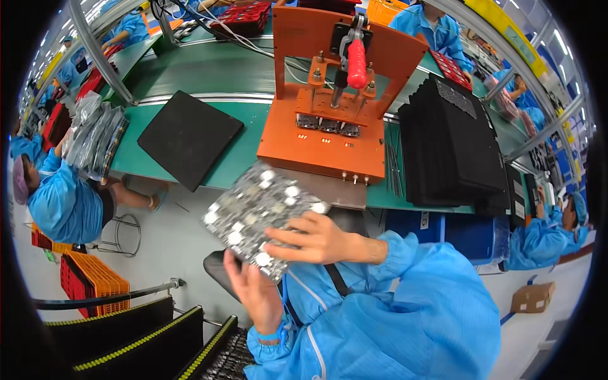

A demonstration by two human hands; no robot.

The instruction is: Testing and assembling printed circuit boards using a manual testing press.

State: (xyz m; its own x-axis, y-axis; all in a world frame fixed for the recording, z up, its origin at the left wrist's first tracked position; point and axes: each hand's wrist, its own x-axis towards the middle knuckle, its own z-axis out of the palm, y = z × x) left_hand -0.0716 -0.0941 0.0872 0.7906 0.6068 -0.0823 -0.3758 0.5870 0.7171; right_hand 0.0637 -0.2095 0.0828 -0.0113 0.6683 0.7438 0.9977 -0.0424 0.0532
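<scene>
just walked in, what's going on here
A person in blue is holding a speckled grey panel near the green bench: left hand at its lower edge, right hand with fingers over its face. An orange lever press stands ahead, a black mat left of it, stacked black sheets right.

Both hands are on the near side of the front edge of the green work surface point(237, 158); the right hand point(311, 238) points leftward, palm down, fingers spread and slightly bent, its bare wrist emerging from a bunched blue sleeve point(437, 285); the left hand point(256, 296) reaches upward, lower and farther left, its fingers partly hidden.
</scene>
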